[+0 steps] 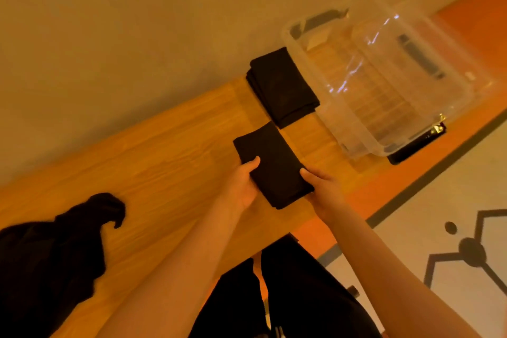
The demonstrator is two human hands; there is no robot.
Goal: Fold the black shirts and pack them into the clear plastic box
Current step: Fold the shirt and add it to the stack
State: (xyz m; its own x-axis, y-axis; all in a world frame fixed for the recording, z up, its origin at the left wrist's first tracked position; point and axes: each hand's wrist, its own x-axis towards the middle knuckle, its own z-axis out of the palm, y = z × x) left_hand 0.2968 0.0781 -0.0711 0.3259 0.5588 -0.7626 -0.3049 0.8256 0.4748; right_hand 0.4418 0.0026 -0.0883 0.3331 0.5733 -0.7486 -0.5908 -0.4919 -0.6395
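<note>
Warm orange light is washing over a wooden table (153,151) running along a plain wall. At its middle, both hands are holding a folded shirt (271,164): the left hand (241,186) is gripping its near-left edge, thumb lying on top, and the right hand (323,189) is clasping the near-right corner, fingers curling under the cloth. Just beyond it, a stack (282,85) of folded shirts is lying beside the box (384,77), which is sitting further right and showing no shirts inside. An unfolded pile (55,250) is sprawling over the table's near-left end.
</note>
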